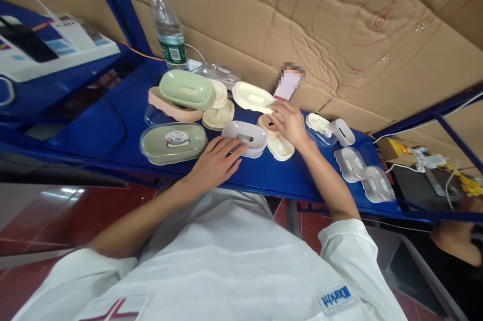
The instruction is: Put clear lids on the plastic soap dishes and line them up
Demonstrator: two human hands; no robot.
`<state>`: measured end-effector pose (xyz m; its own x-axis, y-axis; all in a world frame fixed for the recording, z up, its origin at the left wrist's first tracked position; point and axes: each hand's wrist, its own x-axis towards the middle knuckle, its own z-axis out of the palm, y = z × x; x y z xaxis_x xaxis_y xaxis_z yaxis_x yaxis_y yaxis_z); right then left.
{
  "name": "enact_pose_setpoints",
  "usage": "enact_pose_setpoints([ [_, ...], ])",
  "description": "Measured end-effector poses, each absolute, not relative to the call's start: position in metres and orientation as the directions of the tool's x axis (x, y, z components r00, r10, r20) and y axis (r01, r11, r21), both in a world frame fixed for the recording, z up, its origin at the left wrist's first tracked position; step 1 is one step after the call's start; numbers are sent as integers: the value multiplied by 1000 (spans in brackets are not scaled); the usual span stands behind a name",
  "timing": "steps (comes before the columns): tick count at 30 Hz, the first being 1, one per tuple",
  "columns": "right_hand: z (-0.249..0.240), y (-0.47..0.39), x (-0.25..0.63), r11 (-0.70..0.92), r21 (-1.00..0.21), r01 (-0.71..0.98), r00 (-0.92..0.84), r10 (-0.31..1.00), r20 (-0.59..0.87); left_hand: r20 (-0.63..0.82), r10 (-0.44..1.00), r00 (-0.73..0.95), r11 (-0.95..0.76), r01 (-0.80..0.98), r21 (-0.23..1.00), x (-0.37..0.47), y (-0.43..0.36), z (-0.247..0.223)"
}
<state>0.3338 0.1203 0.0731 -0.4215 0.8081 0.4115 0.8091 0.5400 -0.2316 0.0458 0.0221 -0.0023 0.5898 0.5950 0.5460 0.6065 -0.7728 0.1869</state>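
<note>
My left hand (221,161) lies with its fingers spread at the near left edge of a pale grey oval dish (234,131). My right hand (289,122) has its thumb and fingers closed on the right end of a cream dish (252,95), tilted above the table. Beneath that hand are a peach piece (264,122) and a cream piece (281,149). To the left, a green dish (186,88) rests on a peach tray (171,108), beside round cream pieces (219,115). A green box with a clear lid and label (173,143) sits nearer the front.
A water bottle (169,34) stands at the back left of the blue table (94,130). Clear-lidded boxes (377,184) and a small white dish (343,133) are at the right. A power strip (81,49) lies far left. Another person's arm (458,240) shows at far right.
</note>
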Motion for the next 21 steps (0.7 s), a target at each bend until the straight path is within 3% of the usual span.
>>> enact_pose_setpoints([
  [3,76,143,331,518,-194,833,-432,829,356,536,608,586,-760,625,179,46,23,-3],
  [7,75,155,337,551,-233,801,-469,820,328,540,617,572,-754,626,198,45,23,-5],
  [14,58,93,375,508,-204,837,-487,861,149,584,535,611,-807,573,140,42,22,-2],
  [17,56,72,379,483,-148,863,-450,869,205,533,521,667,-828,545,127,44,22,1],
  [21,68,37,366,408,-121,905,-327,850,413,564,491,665,-844,523,118,46,22,1],
])
